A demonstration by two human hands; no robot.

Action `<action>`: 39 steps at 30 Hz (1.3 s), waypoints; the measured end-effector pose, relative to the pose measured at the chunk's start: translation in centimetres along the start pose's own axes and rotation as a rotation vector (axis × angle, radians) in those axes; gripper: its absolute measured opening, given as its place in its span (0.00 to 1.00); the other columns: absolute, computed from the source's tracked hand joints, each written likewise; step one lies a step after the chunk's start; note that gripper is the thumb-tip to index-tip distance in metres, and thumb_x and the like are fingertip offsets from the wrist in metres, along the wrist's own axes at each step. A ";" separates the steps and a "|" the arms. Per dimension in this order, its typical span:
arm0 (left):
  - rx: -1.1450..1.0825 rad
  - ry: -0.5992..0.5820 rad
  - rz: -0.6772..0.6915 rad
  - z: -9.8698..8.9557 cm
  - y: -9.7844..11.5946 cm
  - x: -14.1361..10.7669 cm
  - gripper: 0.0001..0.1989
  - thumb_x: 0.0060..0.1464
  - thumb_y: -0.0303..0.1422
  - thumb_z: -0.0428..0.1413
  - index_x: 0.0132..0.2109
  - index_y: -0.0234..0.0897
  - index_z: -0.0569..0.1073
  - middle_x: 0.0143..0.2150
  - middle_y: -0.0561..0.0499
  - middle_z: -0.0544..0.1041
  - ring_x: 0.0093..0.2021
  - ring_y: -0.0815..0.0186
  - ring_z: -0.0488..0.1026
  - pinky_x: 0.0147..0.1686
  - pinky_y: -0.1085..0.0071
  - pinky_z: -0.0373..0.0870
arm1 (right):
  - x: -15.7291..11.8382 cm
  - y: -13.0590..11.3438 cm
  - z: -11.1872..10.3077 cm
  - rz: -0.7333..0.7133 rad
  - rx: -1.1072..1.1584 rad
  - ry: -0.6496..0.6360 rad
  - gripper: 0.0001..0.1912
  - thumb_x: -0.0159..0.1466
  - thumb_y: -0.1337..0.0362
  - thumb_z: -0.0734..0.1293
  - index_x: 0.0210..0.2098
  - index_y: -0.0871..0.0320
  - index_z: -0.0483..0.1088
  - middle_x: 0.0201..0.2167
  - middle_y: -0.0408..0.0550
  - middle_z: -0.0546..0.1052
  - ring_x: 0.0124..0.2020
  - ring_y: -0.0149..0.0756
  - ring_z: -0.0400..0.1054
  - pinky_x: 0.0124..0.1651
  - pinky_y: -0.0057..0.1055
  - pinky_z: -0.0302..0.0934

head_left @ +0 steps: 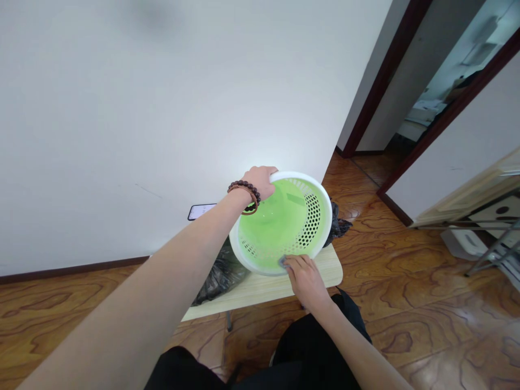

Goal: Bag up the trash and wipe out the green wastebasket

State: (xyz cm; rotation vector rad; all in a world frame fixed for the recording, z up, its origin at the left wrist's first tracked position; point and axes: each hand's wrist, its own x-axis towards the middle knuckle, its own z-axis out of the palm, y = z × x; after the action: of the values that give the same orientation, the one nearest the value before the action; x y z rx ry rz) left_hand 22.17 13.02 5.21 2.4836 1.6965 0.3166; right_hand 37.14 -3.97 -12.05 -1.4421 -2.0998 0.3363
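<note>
The right hand (pixel 304 273) has its fingers drawn together on a small grey wad (pixel 282 261), perhaps cloth, and holds it against the near rim of a green basket (pixel 278 216) with a white edge. The left hand (pixel 258 181) is clamped over the far-left part of that rim, its fingers partly hidden, with a beaded bracelet (pixel 244 184) on the wrist. The work looks to be under way, with both hands on the basket and the wad touching it; nothing shows which parts are done, so how much is left cannot be told. The basket is over the right half of the table (pixel 327 268), close to its near-right corner, its open side facing up toward the person; whether its base rests on the table is hidden. Left of it, a dark plastic bag (pixel 221 273) lies by the near edge, and another black bag (pixel 338 222) shows beyond the right edge of the basket. Toward the table's far-left corner, near the wall (pixel 162 108), is a lit phone (pixel 200 210).
</note>
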 end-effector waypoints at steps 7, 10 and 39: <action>-0.006 0.023 0.024 0.3 -0.1 0.1 0.18 0.40 0.28 0.48 0.41 0.43 0.71 0.32 0.50 0.74 0.31 0.64 0.70 0.28 0.71 0.62 | -0.8 2.3 -0.7 -0.021 -0.148 0.005 0.14 0.62 0.71 0.55 0.44 0.57 0.66 0.47 0.48 0.68 0.48 0.39 0.57 0.49 0.39 0.53; 0.001 0.019 0.013 0.3 -0.1 0.1 0.17 0.41 0.29 0.49 0.41 0.43 0.71 0.32 0.50 0.74 0.31 0.65 0.70 0.28 0.72 0.62 | -0.7 2.0 -0.4 -0.032 -0.125 0.034 0.14 0.63 0.71 0.54 0.43 0.57 0.66 0.46 0.49 0.69 0.48 0.39 0.58 0.51 0.40 0.54; 0.092 -0.061 0.248 -0.4 0.1 -0.9 0.32 0.47 0.34 0.48 0.61 0.46 0.50 0.56 0.48 0.64 0.53 0.60 0.62 0.49 0.68 0.59 | -0.5 3.2 -0.4 -0.213 -0.348 -0.016 0.18 0.58 0.77 0.57 0.45 0.57 0.66 0.45 0.50 0.69 0.47 0.39 0.58 0.47 0.36 0.59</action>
State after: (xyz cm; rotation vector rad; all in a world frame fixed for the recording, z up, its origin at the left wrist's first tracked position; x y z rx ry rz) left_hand 21.85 12.11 5.54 2.7452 1.4116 0.1871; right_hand 39.99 -3.24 -13.47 -1.3825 -2.3845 -0.1073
